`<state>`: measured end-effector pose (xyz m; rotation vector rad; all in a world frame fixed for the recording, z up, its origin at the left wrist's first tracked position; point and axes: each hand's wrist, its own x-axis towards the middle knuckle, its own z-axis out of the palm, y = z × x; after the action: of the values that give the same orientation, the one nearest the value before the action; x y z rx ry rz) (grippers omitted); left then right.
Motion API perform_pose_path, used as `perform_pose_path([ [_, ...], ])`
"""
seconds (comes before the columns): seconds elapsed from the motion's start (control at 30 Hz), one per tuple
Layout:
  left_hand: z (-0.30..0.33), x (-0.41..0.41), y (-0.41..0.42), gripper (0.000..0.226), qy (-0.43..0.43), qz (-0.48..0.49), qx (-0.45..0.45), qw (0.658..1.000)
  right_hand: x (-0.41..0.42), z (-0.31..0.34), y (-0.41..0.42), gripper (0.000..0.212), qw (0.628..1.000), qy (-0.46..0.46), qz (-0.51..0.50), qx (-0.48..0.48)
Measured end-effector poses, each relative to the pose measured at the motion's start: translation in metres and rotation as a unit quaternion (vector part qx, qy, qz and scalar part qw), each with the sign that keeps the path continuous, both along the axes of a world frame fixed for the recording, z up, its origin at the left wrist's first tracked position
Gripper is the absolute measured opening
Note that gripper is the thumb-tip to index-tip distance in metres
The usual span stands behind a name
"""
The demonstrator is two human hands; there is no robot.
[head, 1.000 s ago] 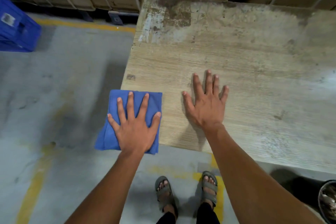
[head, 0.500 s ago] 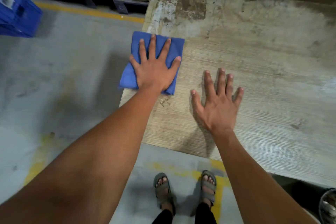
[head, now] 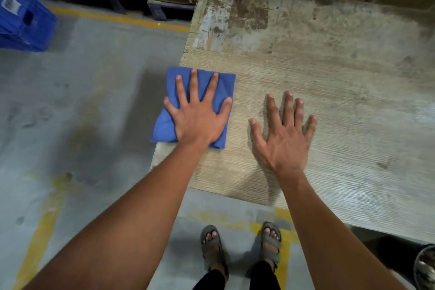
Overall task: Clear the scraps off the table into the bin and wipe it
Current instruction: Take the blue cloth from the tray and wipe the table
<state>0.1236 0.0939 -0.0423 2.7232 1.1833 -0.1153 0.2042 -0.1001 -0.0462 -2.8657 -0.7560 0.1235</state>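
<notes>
Wiping step: left hand [head: 196, 120] flat, fingers spread on blue cloth [head: 174, 122] at worktop [head: 329, 77] edge; right hand [head: 282, 141] flat, bracing. Next: sweep beyond fingertips.

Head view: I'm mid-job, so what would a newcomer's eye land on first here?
The blue cloth at the table's left edge, partly overhanging it, with the left hand pressed flat on it. Next, the right hand spread flat on the bare wood beside it. Then the stained, worn patch at the table's far left corner.
</notes>
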Motion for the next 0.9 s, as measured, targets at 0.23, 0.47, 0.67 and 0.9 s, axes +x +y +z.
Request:
perform_pose_path([
  [0.23,0.002,0.048,0.016,0.078,0.020,-0.067,-0.022,0.997,0.001,-0.001,-0.001,0.066,1.000,-0.003,-0.004,0.004],
  [0.47,0.001,0.000,-0.115,0.078,0.000,-0.218,-0.004,0.976,0.033,0.007,-0.025,0.060,0.995,0.000,-0.013,0.096],
  [0.67,-0.004,0.110,-0.124,0.074,-0.019,-0.269,-0.004,0.963,0.128,0.004,-0.076,0.067,0.992,0.005,-0.101,0.069],
  [0.9,0.002,0.269,-0.099,0.078,-0.004,-0.240,-0.029,0.970,0.234,-0.004,-0.077,0.060,0.994,0.002,-0.109,0.017],
])
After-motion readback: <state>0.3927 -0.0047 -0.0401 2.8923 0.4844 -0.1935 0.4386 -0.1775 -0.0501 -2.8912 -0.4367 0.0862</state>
